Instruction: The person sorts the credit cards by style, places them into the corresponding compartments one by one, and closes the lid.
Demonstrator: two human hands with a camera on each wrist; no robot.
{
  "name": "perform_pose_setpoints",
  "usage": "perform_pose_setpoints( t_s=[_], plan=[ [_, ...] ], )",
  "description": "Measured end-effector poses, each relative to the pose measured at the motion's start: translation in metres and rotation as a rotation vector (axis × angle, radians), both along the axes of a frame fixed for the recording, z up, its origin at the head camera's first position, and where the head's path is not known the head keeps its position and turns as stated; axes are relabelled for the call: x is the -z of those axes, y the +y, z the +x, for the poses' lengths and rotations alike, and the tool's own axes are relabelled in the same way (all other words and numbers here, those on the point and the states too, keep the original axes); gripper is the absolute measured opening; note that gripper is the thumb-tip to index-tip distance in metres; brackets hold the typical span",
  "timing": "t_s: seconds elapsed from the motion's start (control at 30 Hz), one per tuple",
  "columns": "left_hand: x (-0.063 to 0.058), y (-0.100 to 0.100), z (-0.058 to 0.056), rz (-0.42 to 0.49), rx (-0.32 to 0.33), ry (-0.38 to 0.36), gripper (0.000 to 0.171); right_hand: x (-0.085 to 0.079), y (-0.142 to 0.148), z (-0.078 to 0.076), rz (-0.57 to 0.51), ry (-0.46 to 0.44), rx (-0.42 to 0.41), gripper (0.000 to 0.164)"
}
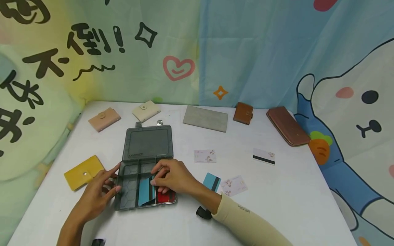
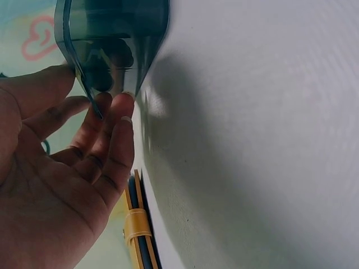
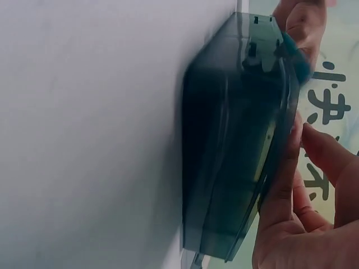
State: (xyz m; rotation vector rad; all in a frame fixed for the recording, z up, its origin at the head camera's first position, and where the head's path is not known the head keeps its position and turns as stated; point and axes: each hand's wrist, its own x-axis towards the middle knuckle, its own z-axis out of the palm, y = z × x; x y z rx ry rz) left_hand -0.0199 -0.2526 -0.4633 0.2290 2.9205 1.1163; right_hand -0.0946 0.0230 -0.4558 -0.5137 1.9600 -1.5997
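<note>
Case of translucent grey plastic (image 1: 127,191) sits on white desk (image 1: 292,198); L hand (image 1: 96,193), fingers spread, touches its L side: brace gently. R hand (image 1: 173,176) at blue, black-striped card (image 1: 144,192) in front mid compartment (image 1: 144,176), can't tell if pinching; best ease it flat w/o snagging.

The blue card (image 1: 143,193) bears a black stripe (image 1: 150,193).

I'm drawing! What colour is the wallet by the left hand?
The wallet is yellow, clearest in the head view.

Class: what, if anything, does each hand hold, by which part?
Left hand: gray box, by its left side. Right hand: whether it pinches the boxed blue card cannot be told.
</note>
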Motion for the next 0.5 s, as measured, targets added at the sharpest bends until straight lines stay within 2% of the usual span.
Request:
perform_pose_setpoints(
  t_s=[0.23, 0.37, 0.5],
  plan=[
    [-0.001, 0.0, 0.0, 0.009, 0.003, -0.004, 0.077, 0.0, 0.014, -0.001, 0.023, 0.06, -0.029, 0.032],
    [-0.001, 0.0, 0.0, 0.007, 0.003, -0.008, 0.077, 0.001, 0.034, -0.003, 0.041, 0.127, -0.058, 0.035],
    [-0.001, 0.0, -0.001, 0.007, 0.003, -0.005, 0.076, 0.001, 0.059, -0.003, 0.112, 0.194, -0.079, 0.037]
  ],
)
